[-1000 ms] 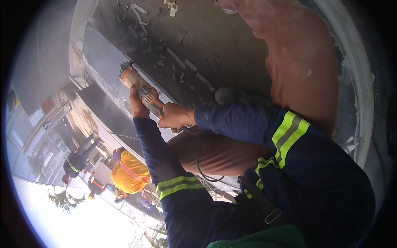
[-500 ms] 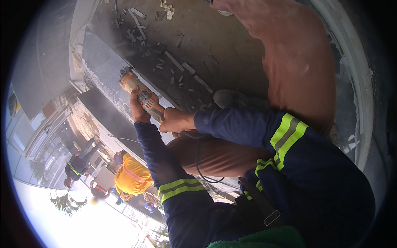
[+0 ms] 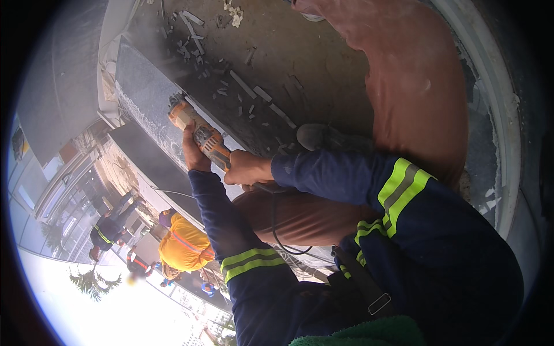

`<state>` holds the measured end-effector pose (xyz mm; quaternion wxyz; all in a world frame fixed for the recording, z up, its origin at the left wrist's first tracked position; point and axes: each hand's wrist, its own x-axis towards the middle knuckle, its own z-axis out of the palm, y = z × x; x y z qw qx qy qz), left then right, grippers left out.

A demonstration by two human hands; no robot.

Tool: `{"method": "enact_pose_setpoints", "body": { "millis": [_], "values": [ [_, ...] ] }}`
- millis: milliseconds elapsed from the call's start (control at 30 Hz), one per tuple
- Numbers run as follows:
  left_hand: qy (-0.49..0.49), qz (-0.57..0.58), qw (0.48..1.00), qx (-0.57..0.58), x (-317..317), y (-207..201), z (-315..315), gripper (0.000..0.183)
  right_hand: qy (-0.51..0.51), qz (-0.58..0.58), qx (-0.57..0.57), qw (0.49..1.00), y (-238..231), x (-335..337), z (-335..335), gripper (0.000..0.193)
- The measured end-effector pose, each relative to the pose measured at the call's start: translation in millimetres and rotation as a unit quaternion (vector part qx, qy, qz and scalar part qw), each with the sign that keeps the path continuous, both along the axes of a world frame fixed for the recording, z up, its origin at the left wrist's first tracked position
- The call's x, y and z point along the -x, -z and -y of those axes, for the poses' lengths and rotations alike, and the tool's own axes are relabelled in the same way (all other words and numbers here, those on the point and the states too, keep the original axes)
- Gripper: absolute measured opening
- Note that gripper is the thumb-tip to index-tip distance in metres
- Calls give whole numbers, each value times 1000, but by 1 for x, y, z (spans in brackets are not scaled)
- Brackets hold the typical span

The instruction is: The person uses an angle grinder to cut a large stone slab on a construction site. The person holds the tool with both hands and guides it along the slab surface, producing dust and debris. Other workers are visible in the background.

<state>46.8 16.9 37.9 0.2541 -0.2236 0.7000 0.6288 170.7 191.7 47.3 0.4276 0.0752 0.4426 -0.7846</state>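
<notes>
An orange and dark grey angle grinder (image 3: 206, 139) lies slantwise in both my hands, its head pointing up and left. My left hand (image 3: 195, 151) is wrapped round the body just behind the head. Farther back, my right hand (image 3: 248, 168) grips the rear end, where a dark cord (image 3: 276, 225) hangs down. The grinder's head is over a long grey slab (image 3: 141, 75) with pale dust along its surface. Whether the disc touches the slab is hidden. Both arms wear dark blue sleeves with bright yellow-green bands.
Broken strips (image 3: 242, 84) and chips litter the brown floor beyond the slab. My legs in reddish-brown trousers (image 3: 418, 98) and a dark shoe (image 3: 314, 137) are at the right. A person in a yellow top (image 3: 184, 245) and several other people are at the lower left.
The grinder and both hands have shifted very slightly to the right. My grip on it is the same.
</notes>
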Motion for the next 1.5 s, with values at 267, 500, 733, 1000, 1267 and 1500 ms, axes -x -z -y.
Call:
{"method": "enact_pose_setpoints", "body": {
  "millis": [267,500,733,1000,1267,1500],
  "values": [
    [-5,6,1000,-16,5,9,6,39,35,-7,-2,999,11,-3,15,34],
    [-4,4,1000,-12,0,1,2,39,42,-7,11,999,11,-4,17,28],
    [-1,5,1000,-11,2,-1,-1,40,8,13,24,1000,10,2,13,34],
    [5,10,1000,-3,6,4,2,42,13,26,39,999,9,4,7,30],
    [33,17,999,4,15,13,16,43,23,28,47,998,18,9,18,28],
    [39,9,999,8,16,11,18,43,23,25,42,999,11,12,11,23]
  ]
}}
